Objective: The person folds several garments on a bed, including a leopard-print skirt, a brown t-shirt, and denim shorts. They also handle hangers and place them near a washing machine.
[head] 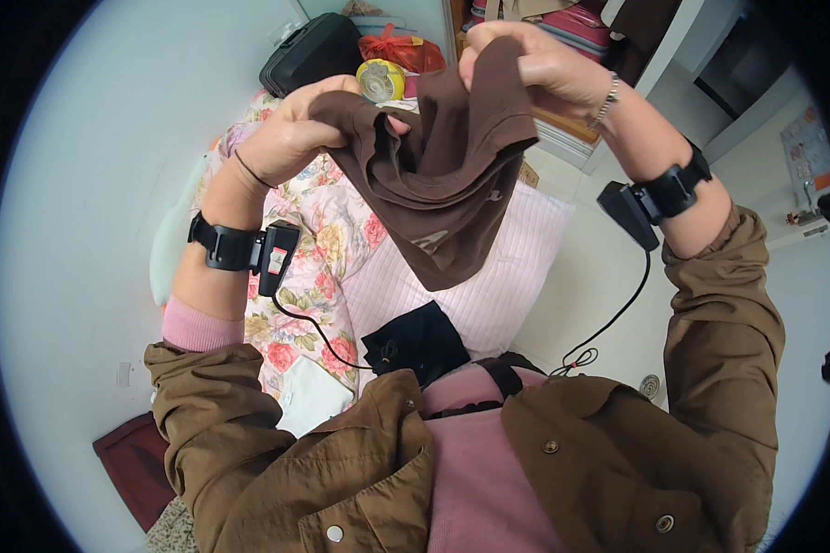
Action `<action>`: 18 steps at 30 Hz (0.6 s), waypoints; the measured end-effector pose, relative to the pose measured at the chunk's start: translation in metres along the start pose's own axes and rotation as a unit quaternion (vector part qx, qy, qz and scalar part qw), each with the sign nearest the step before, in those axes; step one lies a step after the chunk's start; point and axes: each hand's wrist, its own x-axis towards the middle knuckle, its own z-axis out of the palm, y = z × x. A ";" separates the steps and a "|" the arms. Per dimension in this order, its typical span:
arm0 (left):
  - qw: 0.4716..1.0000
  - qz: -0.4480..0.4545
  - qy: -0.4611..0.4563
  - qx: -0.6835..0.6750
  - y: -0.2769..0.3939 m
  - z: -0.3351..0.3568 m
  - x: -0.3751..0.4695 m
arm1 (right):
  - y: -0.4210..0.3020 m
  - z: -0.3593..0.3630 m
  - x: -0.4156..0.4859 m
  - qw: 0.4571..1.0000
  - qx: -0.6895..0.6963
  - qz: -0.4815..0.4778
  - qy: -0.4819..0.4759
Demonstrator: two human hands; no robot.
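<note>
Both hands hold up a brown cloth garment (pixel 449 166), which sags in folds between them above the bed and bears small light prints near its lower point. My left hand (pixel 297 131) grips its left edge, with a fingertip showing among the folds. On the other side, my right hand (pixel 519 66) pinches the upper right part. Beneath, on the bed, a dark folded garment (pixel 418 342) lies close to my body, and a white folded cloth (pixel 312 395) is to its left. Each forearm wears a black strap with a cabled device.
A floral quilt (pixel 318 269) and a pale pink striped bed cover (pixel 526 242) lie below. At the far end are a black suitcase (pixel 311 55), a yellow fan (pixel 380 81) and a red plastic bag (pixel 411 54). A wall stands at left; tiled floor (pixel 567 276) is at right.
</note>
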 end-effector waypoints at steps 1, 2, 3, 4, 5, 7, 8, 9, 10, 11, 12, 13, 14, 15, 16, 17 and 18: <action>1.000 -0.017 0.002 -0.002 -0.009 0.006 -0.001 | 0.012 0.002 -0.002 0.999 0.031 0.009 -0.001; 0.999 -0.034 -0.006 -0.007 -0.016 -0.001 0.006 | 0.022 -0.004 0.009 0.999 0.035 0.019 -0.002; 0.999 -0.036 -0.008 -0.005 -0.023 -0.003 0.009 | 0.031 -0.007 0.016 0.999 0.027 0.043 0.010; 0.999 -0.044 -0.007 -0.003 -0.030 -0.004 0.013 | 0.041 -0.009 0.020 0.999 0.031 0.018 -0.017; 0.999 -0.046 -0.017 -0.009 -0.035 -0.007 0.018 | 0.049 -0.012 0.027 0.999 0.033 0.029 -0.006; 0.997 -0.078 -0.018 0.012 -0.042 -0.012 0.027 | 0.063 -0.017 0.037 0.998 0.043 0.043 -0.008; 0.996 -0.086 -0.011 0.029 -0.046 -0.011 0.030 | 0.067 -0.019 0.039 0.999 0.036 0.033 -0.024; 0.993 -0.103 0.004 0.051 -0.050 -0.011 0.033 | 0.071 -0.022 0.041 0.999 0.022 0.032 -0.028; 0.995 -0.086 -0.007 0.044 -0.052 -0.011 0.035 | 0.072 -0.025 0.041 0.999 0.002 0.036 -0.033; 0.997 -0.078 -0.012 0.027 -0.054 -0.010 0.036 | 0.073 -0.027 0.041 0.999 -0.005 0.021 -0.039; 0.997 -0.070 -0.017 0.011 -0.057 -0.008 0.035 | 0.073 -0.028 0.040 0.999 -0.018 0.011 -0.045; 0.998 -0.056 -0.027 -0.017 -0.059 -0.005 0.034 | 0.073 -0.028 0.037 0.998 -0.030 0.001 -0.052; 0.997 -0.059 -0.033 -0.024 -0.063 -0.002 0.034 | 0.074 -0.027 0.034 0.997 -0.047 -0.013 -0.065; 0.996 -0.055 -0.041 -0.050 -0.068 0.004 0.032 | 0.077 -0.025 0.029 0.994 -0.061 -0.048 -0.079; 0.993 -0.052 -0.088 -0.066 -0.075 0.012 0.030 | 0.082 -0.021 0.020 0.991 -0.096 -0.029 -0.090; 0.990 -0.066 -0.090 -0.092 -0.084 0.026 0.026 | 0.090 -0.014 0.005 0.990 -0.100 -0.019 -0.102; 0.991 -0.041 -0.109 -0.065 -0.096 0.037 0.020 | 0.101 -0.006 -0.002 0.987 -0.096 -0.006 -0.131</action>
